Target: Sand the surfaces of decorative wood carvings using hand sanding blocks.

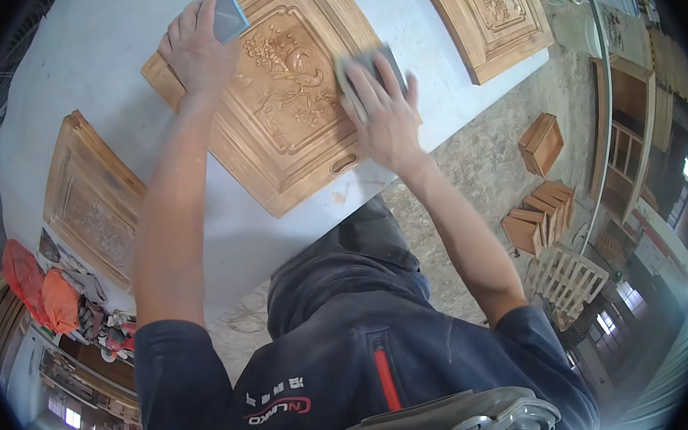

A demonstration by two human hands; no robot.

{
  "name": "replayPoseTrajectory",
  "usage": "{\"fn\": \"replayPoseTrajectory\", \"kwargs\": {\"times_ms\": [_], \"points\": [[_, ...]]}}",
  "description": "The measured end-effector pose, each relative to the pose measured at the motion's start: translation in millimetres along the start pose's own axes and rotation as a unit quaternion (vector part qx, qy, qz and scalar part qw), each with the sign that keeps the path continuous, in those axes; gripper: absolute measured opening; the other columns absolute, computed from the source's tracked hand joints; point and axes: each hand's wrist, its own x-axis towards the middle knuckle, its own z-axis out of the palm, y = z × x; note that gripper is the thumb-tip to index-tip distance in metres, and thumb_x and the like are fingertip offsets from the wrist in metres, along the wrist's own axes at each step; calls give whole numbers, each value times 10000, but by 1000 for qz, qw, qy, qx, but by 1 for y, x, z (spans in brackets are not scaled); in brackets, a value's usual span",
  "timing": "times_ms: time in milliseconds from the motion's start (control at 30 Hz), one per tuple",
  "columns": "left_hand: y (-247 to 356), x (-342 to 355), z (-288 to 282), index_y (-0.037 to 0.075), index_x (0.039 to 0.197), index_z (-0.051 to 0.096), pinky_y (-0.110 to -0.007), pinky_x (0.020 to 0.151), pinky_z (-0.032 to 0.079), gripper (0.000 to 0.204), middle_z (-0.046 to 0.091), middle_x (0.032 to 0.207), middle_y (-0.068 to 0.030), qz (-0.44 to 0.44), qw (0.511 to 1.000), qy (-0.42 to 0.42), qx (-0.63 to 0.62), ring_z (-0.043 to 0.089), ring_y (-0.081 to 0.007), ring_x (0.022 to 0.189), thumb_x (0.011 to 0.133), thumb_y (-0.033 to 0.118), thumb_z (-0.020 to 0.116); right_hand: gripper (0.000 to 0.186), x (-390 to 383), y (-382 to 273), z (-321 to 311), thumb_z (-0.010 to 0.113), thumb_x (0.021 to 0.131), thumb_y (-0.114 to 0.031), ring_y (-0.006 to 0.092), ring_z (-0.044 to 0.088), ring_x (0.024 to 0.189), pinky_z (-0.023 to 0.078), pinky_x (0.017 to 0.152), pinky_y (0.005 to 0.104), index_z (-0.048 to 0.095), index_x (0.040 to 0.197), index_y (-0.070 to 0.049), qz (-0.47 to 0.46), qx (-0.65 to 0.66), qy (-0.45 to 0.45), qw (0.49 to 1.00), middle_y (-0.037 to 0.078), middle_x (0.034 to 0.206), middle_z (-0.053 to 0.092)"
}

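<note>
Rubbing looks underway, its progress unclear: the carved panel (pixel 289 82) lies on the desk (pixel 105 56) between left panel (pixel 88 199) and right panel (pixel 494 13); left grip (pixel 200 52) clasps a blue-edged block (pixel 229 15), right grip (pixel 385 119) a grey pad (pixel 366 56).

Head view, from the left of two side-by-side fisheye cameras worn on the head, facing steeply down. The wearer's shirt (pixel 314 351) appears near, at lower center; the left hand (pixel 206 54) and right hand (pixel 385 123) lie farther off in the upper half, over the table (pixel 105 48), the floor (pixel 469 157) deeper, right of center. Straight edges bow toward the dark, round rim.
</note>
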Motion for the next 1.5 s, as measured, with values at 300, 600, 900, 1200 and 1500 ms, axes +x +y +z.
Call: {"fn": "replayPoseTrajectory", "kwargs": {"times_ms": [300, 600, 900, 1200, 1500], "points": [[89, -49, -112, 199, 1543, 580, -551, 1206, 323, 742, 601, 1524, -42, -113, 976, -108, -149, 538, -324, 1407, 844, 186, 826, 574, -62, 31, -6, 639, 1075, -411, 407, 427, 1536, 323, 1182, 638, 573, 1528, -65, 102, 5, 75, 992, 115, 1609, 575], [70, -37, -125, 187, 1572, 561, -739, 1222, 213, 755, 510, 1675, 23, 138, 958, -210, -137, 413, -317, 1572, 849, 165, 776, 610, 13, 39, 25, 629, 1069, -462, 421, 459, 1486, 362, 1151, 581, 584, 1497, -29, 132, -49, 139, 980, 157, 1575, 587], [66, -21, -110, 202, 1561, 562, -755, 1212, 202, 761, 484, 1703, 45, 213, 925, -254, -188, 335, -241, 1627, 844, 298, 799, 616, 6, 40, 26, 599, 1076, -481, 432, 472, 1464, 361, 1148, 573, 590, 1481, -17, 135, -64, 145, 978, 176, 1563, 592], [63, 6, -122, 195, 1586, 551, -792, 1273, 77, 728, 492, 1704, 17, 241, 898, -301, -214, 307, -265, 1651, 888, 269, 744, 613, 16, 37, 30, 556, 1093, -478, 434, 475, 1461, 356, 1153, 559, 569, 1491, -12, 123, -91, 145, 977, 182, 1555, 594], [79, 15, -122, 187, 1599, 529, -742, 1271, 124, 755, 497, 1701, 11, 219, 908, -297, -200, 337, -258, 1635, 876, 225, 744, 625, 18, 37, 31, 524, 1103, -485, 444, 468, 1461, 347, 1158, 560, 548, 1498, -2, 123, -95, 136, 978, 190, 1559, 586]]}}
